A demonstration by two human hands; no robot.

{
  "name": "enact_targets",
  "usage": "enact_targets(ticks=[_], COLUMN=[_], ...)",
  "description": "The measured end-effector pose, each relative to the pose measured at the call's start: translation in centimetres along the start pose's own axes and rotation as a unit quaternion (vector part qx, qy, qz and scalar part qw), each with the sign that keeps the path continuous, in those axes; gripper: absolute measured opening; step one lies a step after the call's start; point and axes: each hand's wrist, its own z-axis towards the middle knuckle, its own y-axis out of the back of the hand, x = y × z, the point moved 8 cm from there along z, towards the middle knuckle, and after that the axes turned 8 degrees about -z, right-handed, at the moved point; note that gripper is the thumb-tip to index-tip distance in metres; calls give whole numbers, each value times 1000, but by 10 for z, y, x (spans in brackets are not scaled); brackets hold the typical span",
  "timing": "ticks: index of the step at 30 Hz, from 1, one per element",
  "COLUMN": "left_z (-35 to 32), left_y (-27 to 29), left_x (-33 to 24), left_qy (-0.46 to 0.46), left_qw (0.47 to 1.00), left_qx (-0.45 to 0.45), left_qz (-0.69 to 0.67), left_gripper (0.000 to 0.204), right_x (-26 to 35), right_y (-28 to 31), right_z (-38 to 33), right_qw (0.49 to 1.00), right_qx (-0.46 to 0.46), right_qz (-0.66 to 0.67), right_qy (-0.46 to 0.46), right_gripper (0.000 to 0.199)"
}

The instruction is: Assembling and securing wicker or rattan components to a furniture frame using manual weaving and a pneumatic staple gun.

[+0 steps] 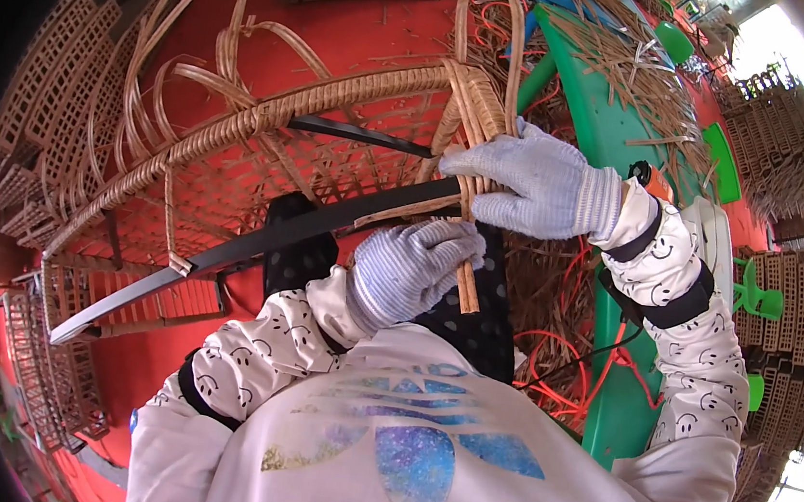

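Note:
A wicker frame (341, 83), its rim wrapped in tan rattan, lies across my lap. A flat dark bar (298, 229) runs along its near side to the corner. My right hand (539, 185), in a pale knitted glove, grips flat rattan strips (478, 113) at that corner, its index finger over them and its thumb on the near side. Just below, my left hand (412, 269), gloved alike, has its fingers curled in a pinch around the lower part of the strips, whose ends (468, 296) stick out beside the fingertips. The fingertips' exact hold is partly hidden.
Loose rattan ends (233, 41) loop up from the far rim. To the right, a green bench-like surface (600, 106) carries a heap of cut strips (624, 55). Orange cord (556, 363) tangles beside my lap. Stacked woven panels (60, 83) stand at left.

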Motion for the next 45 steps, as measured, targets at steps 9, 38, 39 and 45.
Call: enact_targets(ticks=[9,38,39,45], left_z=[-9,55,52,49], left_y=[-9,-20,-28,-27], left_x=[13,132,132,123], left_qy=[46,248,246,251], left_qw=[998,881,882,885], left_qx=[40,360,360,359], left_qz=[-17,-180,-180,-159], left_gripper=[25,41,41,42], right_x=[0,18,19,21], right_y=[-1,0,-1,4], right_z=[9,4,3,-2], right_qw=[990,965,965,951], right_qx=[113,-237,-237,-276], right_qz=[57,-101,-103,-143], right_qy=[-55,41,41,2], right_gripper=[58,40,40,44])
